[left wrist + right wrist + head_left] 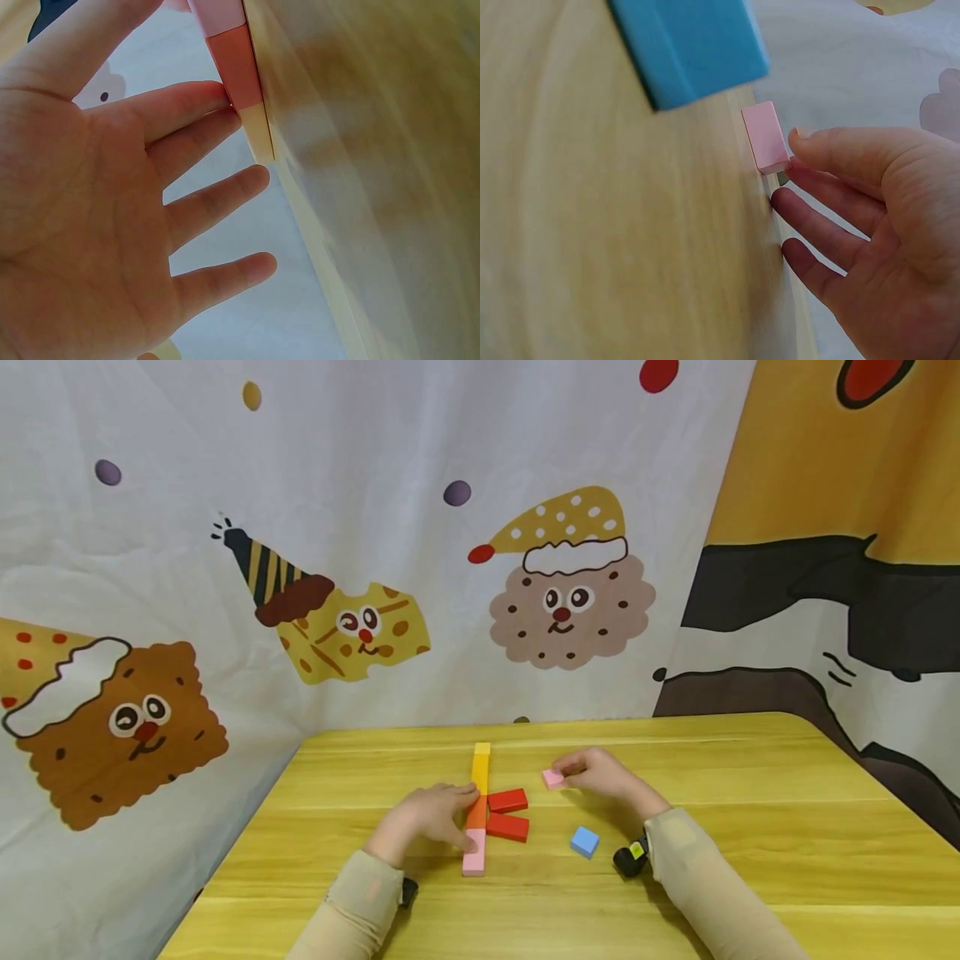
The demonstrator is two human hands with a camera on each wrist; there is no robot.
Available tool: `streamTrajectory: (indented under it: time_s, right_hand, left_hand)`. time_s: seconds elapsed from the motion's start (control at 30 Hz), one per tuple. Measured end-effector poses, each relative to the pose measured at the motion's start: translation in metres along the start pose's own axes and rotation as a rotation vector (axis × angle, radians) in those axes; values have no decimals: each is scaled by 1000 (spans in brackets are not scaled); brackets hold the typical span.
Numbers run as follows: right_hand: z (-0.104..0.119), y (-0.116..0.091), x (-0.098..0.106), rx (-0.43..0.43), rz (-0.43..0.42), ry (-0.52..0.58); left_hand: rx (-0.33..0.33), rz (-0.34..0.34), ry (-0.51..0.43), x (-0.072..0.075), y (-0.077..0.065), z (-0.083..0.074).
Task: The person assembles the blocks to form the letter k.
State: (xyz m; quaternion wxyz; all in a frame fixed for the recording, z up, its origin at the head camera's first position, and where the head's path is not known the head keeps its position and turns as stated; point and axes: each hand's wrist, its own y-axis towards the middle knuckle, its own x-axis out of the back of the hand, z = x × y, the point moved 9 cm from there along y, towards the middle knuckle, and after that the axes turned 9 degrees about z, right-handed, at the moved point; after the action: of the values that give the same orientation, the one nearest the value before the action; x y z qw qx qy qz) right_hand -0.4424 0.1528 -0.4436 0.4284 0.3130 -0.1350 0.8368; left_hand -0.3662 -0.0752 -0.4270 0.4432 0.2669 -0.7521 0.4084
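A straight row of blocks runs away from me on the table: a pink block [474,860] nearest, then a red-orange block [477,815], an orange block [480,770] and a yellow block [482,748]. My left hand [431,814] lies along the row's left side, thumb at the pink block and fingers spread, index fingertip at the orange part. Further right, my right hand [596,772] has its thumb and fingertips right at the end of a small pink block [765,137]. That block's broad face shows uncovered in the right wrist view.
Two red blocks [508,800] lie just right of the row, at a slight angle to each other. A blue block [585,842] sits nearer me, by the right wrist's black camera [630,860]. Behind the wooden table [300,877] hangs a printed curtain [390,460].
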Motion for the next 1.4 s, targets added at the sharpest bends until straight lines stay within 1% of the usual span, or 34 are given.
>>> streamTrajectory:
  time_s: [0.27,0.53,0.8,1.07,1.4]
  right_hand:
    - [-1,2,-1,4,-15,-67]
    - [-6,3,0,-17,-27,-80]
    - [-4,3,-1,-24,-50,-96]
    - [-1,2,-1,-23,-55,-111]
    - [3,1,1,7,-46,-177]
  left_hand:
    - [0,2,7,-1,0,1]
    - [-5,2,-8,0,-1,0]
    - [-6,7,0,-1,-1,1]
    - [-5,9,-3,-2,0,2]
    - [-3,8,27,-1,3,2]
